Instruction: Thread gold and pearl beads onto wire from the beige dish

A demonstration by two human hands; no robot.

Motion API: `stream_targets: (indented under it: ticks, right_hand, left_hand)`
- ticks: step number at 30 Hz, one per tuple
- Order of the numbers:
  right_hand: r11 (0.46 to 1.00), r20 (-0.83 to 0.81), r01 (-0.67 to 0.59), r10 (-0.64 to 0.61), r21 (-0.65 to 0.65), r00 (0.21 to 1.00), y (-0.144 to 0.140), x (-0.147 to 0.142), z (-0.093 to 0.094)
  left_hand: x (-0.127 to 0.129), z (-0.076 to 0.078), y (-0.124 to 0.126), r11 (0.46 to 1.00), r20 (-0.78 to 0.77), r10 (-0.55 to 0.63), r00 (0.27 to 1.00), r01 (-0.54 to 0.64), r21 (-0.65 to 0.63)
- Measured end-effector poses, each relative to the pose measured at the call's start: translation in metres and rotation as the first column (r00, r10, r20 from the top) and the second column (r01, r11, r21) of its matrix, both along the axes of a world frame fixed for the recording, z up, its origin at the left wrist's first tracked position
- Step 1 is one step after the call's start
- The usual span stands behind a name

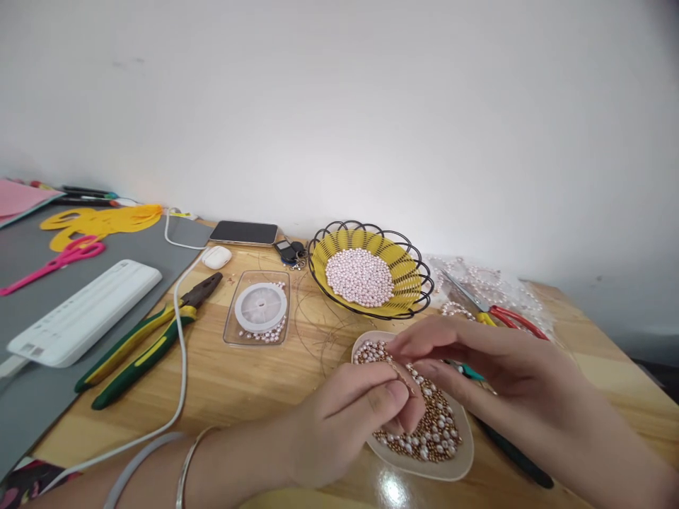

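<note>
My left hand [361, 417] is closed in a pinch over a cream dish [464, 463] at the lower middle. Between its thumb and forefinger runs a thin strand of small gold beads [404, 379]. My right hand [493, 375] comes in from the right, its thumb and forefinger drawn together beside that strand. Whatever sits between those fingertips is too small to make out. Loose pearl beads [440, 428] and tiny gold beads fill the dish, partly covered by both hands.
Behind the dish stands a yellow basket [408, 265] of pinkish beads. A clear box [229, 318] holds a white spool [261, 307]. Green-yellow pliers [143, 353], a white cable [183, 353] and a power strip [88, 311] lie left. Red-handled scissors [514, 319] lie right, near bagged bead strands [482, 279].
</note>
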State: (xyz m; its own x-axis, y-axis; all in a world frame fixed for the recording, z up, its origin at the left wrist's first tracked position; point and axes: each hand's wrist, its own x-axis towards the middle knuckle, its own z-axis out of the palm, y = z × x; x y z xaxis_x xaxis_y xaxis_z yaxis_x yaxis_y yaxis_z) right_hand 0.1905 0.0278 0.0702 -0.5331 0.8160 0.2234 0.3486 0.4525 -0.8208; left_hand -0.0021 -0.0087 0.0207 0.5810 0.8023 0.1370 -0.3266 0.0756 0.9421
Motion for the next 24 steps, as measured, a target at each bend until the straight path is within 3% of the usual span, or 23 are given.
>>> stream_targets:
  ticks: [4, 8, 24]
  right_hand:
    - [0.992, 0.053, -0.083, 0.078, 0.098, 0.995, -0.005, 0.0, 0.006]
    - [0.983, 0.073, -0.085, 0.074, 0.162, 0.995, -0.005, -0.003, 0.008]
    - [0.971, 0.159, -0.094, 0.059, 0.221, 0.985, -0.012, -0.003, 0.0]
  left_hand:
    - [0.0, -0.001, -0.001, 0.999, 0.002, 0.029, 1.0, -0.029, -0.032]
    - [-0.001, -0.004, -0.003, 0.998, -0.034, 0.049, 0.998, -0.05, -0.036]
    - [-0.001, -0.002, -0.004, 0.994, -0.201, 0.109, 0.973, -0.103, 0.042]
